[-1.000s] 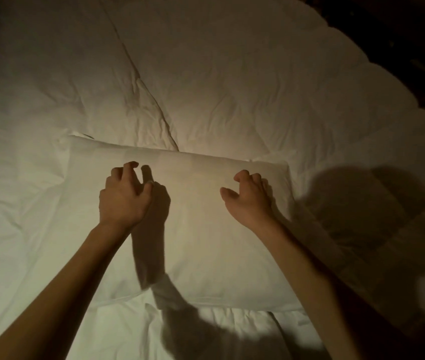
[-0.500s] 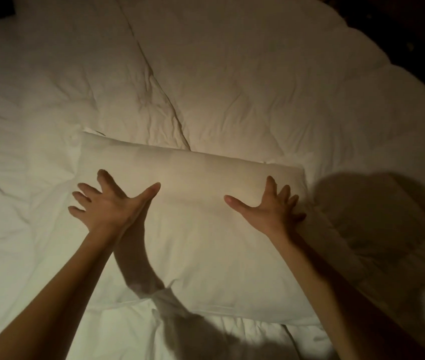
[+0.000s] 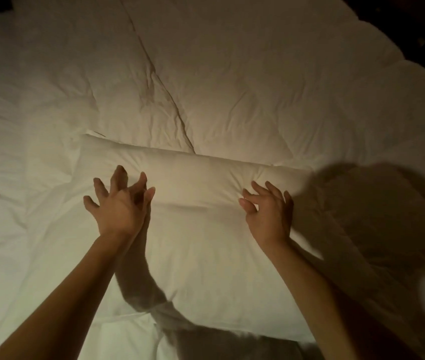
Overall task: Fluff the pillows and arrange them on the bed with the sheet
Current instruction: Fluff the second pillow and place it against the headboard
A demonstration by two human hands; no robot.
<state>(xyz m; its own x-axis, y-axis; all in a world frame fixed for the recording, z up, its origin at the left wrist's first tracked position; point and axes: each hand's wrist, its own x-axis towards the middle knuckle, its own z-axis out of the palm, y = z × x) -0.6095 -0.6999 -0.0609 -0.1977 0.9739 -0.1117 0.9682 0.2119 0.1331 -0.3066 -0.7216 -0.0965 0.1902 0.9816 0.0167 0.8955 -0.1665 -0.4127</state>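
Note:
A white pillow (image 3: 201, 245) lies flat across the bed in front of me, its long side running left to right. My left hand (image 3: 118, 206) hovers over its left part with the fingers spread wide and nothing in them. My right hand (image 3: 268, 211) is over the right part, fingers apart and curled, the fingertips pressing a dent into the pillow's upper edge. A white quilted duvet (image 3: 232, 81) covers the bed beyond the pillow. Crumpled white sheet (image 3: 6, 193) lies to the left.
The bed's rounded far edge (image 3: 398, 61) drops to a dark floor at the upper right. My arms cast dark shadows on the bedding at the right and below the pillow. The room is dimly lit.
Both hands went from curled fists on the pillow to spread fingers, then shifted slightly up and inward. The right hand's fingers now dig into the pillow's upper edge.

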